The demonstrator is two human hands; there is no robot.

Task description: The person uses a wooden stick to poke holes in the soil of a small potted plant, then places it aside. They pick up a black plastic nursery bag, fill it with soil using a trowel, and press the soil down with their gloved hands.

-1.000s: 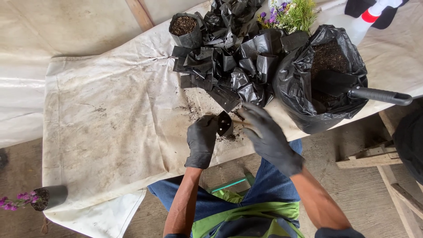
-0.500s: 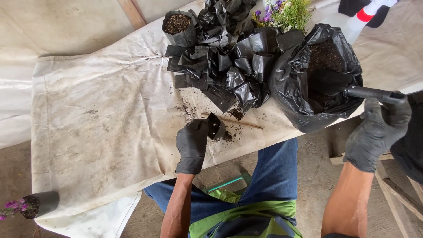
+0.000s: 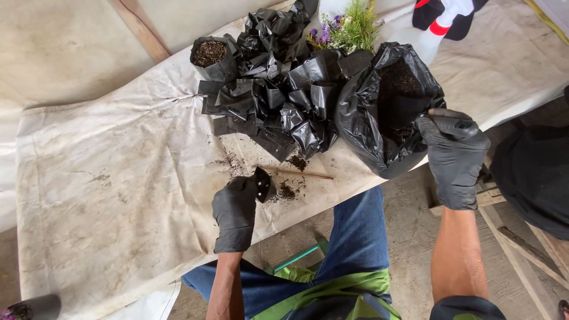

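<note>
My left hand (image 3: 236, 208), in a black glove, holds a small empty black plastic nursery bag (image 3: 262, 184) just above the cloth-covered table (image 3: 118, 178). My right hand (image 3: 453, 155), also gloved, is closed around the dark handle of a scoop (image 3: 409, 111) that reaches into a large black sack of soil (image 3: 367, 118). The sack stands open at the table's near right edge. Loose soil (image 3: 287, 191) lies scattered beside my left hand.
A heap of empty black nursery bags (image 3: 278, 101) lies behind my left hand, with one soil-filled bag (image 3: 210, 56) at its back left. A thin wooden stick (image 3: 296, 173) lies by the heap. A purple-flowered plant (image 3: 344, 26) stands behind. A wooden frame (image 3: 504, 225) is at the right.
My right hand left the small bag, swung right to the scoop handle and now pushes the scoop into the soil sack. My left hand keeps holding the small bag.
</note>
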